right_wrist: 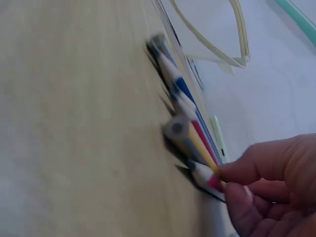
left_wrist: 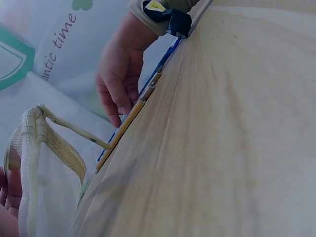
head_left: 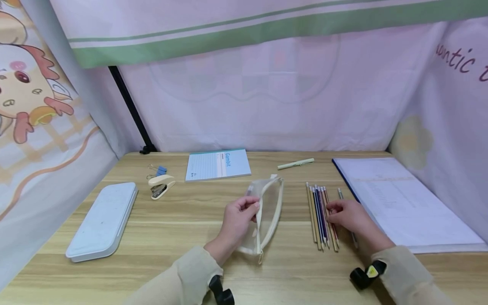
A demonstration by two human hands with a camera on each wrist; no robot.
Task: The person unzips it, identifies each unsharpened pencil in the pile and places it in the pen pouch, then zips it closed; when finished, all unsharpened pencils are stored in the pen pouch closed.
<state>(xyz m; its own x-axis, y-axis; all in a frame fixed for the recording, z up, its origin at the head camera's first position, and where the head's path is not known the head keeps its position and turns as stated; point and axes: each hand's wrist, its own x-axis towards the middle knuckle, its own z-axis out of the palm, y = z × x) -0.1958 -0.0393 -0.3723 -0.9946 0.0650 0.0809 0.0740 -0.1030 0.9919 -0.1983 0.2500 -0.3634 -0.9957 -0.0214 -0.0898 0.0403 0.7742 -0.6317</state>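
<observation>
Head view. The landmark is the mesh pouch (head_left: 272, 203). The left hand (head_left: 234, 218) pinches its near-left edge between thumb and fingers; the mouth gapes toward the right. The row of pencils (head_left: 320, 216) lies right of the pouch, with a grey pencil (head_left: 340, 193) farther right, partly beneath the right hand (head_left: 348, 214). The step in hand is judged to be picking from the row while the mouth is held apart. For good results, hold the pouch edge steady and part one pencil from its neighbours before lifting, since round shafts may roll.

Containers: no pencil can be made out inside the pouch; a faint tint shows at its far-left side, not identifiable. The white case (head_left: 103, 220), well left of the pouch, has its lid down; its contents are hidden.

Left wrist view. Past the pouch, the right hand's fingers reach down to the pencils. The pouch mouth is spread, and part of the left hand shows at its edge.

Right wrist view. Thumb and forefinger pinch a pencil at the row's side nearer the hand, with the pouch beyond. Exactly which shaft is gripped is unclear; the yellow pencil (right_wrist: 180, 129) with a flat end is likely. Judged best practice: grip one shaft only, clear of the sharpened tips.
</observation>
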